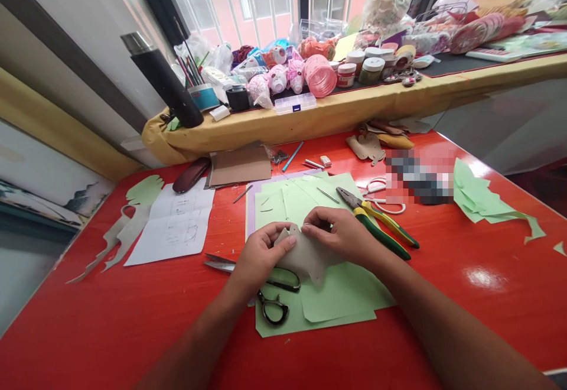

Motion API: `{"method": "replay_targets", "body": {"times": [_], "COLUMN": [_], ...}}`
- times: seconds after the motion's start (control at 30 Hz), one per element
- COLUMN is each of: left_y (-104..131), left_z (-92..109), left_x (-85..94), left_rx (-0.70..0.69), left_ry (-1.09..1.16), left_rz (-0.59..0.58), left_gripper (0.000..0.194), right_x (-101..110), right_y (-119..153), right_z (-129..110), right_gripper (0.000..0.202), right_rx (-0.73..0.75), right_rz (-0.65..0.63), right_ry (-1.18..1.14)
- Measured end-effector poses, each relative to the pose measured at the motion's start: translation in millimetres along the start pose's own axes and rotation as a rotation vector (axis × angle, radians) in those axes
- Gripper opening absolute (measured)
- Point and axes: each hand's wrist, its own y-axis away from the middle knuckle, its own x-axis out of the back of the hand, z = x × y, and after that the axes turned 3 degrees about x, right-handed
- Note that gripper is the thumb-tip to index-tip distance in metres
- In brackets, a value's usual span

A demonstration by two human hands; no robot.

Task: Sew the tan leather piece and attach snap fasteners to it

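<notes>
My left hand (264, 254) pinches the upper left edge of a grey-beige cut piece (305, 260), thumb on top. At the piece's upper edge, my right hand (336, 233) has thumb and forefinger pressed together; a thin thread seems to run up from there, but what the fingertips hold is too small to make out. Beneath the piece lie green paper sheets (345, 295). Black-handled scissors (274, 310) rest beside and partly under my left hand. Pliers with green and yellow handles (381, 227) lie just beyond my right forearm.
On the red table (177, 319) are a printed sheet (177, 224), a dark oval case (192, 175), brown board (241, 164), white-handled scissors (390, 204) and green paper scraps (478, 192). A black flask (166, 80), jars (371, 71) and crafts line the window ledge behind.
</notes>
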Motion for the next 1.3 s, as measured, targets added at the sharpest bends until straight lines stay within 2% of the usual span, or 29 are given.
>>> {"method": "replay_targets", "body": {"times": [0.13,0.27,0.57,0.9,1.3], "left_y": [2,2,2,3,2], "left_z": [-1,-3,-6,-7,-8], "left_x": [0.6,0.2,-1.0,-5.4,-5.4], "left_rx": [-0.002,-0.060,-0.126,-0.135,-0.096], "left_ry": [-0.069,-0.029,-0.134,-0.305,-0.186], "left_rz": [0.044,0.074,0.123,0.118,0.096], "left_gripper": [0.039,0.033,0.032,0.034,0.034], "right_x": [-1,0,1,-10,-5], "right_y": [2,3,2,4,3], "right_z": [-4,-8,-10,-9,-9], "right_gripper": [0.018,0.020,0.018,0.016,0.028], "right_rx": [0.009,-0.007,0.015,0.019,-0.007], "right_rz": [0.007,-0.001,-0.028,-0.052,-0.074], "right_ry": [-0.020,-0.045,-0.044,-0.048,-0.064]}}
